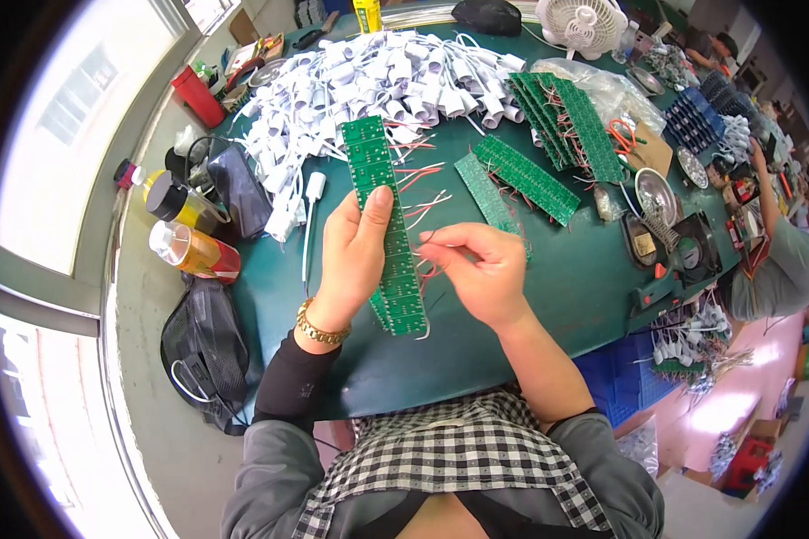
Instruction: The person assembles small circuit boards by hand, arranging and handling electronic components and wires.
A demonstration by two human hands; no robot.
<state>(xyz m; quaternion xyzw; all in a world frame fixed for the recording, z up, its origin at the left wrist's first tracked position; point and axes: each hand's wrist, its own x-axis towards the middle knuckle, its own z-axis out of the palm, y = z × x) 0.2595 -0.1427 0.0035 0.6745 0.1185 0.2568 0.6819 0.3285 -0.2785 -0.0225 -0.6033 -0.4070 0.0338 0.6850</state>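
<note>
head view: gripping long green circuit-board strip (pixel 397 229) in wrapped left hand (pixel 354 250), near side of white plastic-socket heap (pixel 382 79); with nearly pinched right hand (pixel 490 277) at thin red-and-white wires (pixel 422 170), hold unclear.

Left hand (pixel 355 244) gripping, thumb (pixel 377 211) upward, right hand (pixel 487 274) pinching, forearms (pixel 546 366) angled inward

Boards (pixel 397 247) green, wires (pixel 421 170) red and white. Table (pixel 557 292) dark green. Sockets (pixel 395 76) at far side white, far fan (pixel 584 27) off-white. Flask (pixel 198 97) far left red. Bracelet (pixel 322 328) gold. Near side: apron (pixel 449 458) black-and-white check, upper sleeves (pixel 274 476) grey.
</note>
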